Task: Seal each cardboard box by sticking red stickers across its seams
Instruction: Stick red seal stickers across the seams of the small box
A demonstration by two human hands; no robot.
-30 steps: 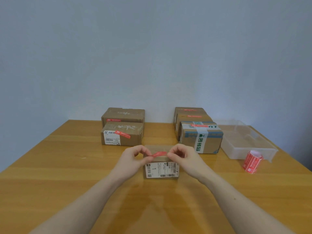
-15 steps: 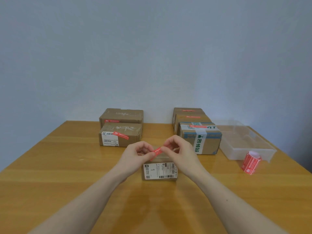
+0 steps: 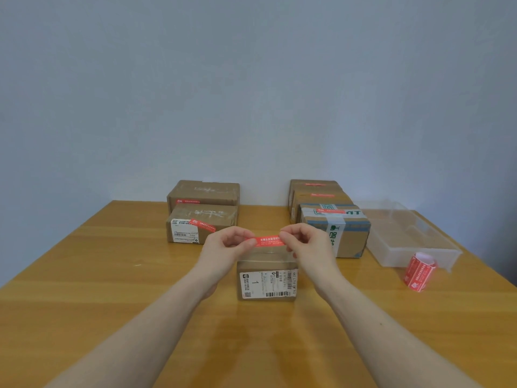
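Note:
A small cardboard box (image 3: 267, 284) with a white label on its front stands in the middle of the wooden table (image 3: 112, 289). Just above its top I hold a red sticker (image 3: 269, 240) stretched flat and level. My left hand (image 3: 228, 249) pinches its left end and my right hand (image 3: 306, 245) pinches its right end. The sticker hangs in the air, apart from the box top. A roll of red stickers (image 3: 419, 271) lies on the table to the right.
Two stacked-looking boxes (image 3: 201, 219) with red stickers sit at the back left. Three more boxes (image 3: 333, 219), the front one with green-printed tape, sit at the back right. A clear plastic tray (image 3: 405, 236) stands at the far right near the table edge.
Both hands have lifted the red sticker off the box top and pulled it out flat between them; a second ago it was held low, slack and tilted.

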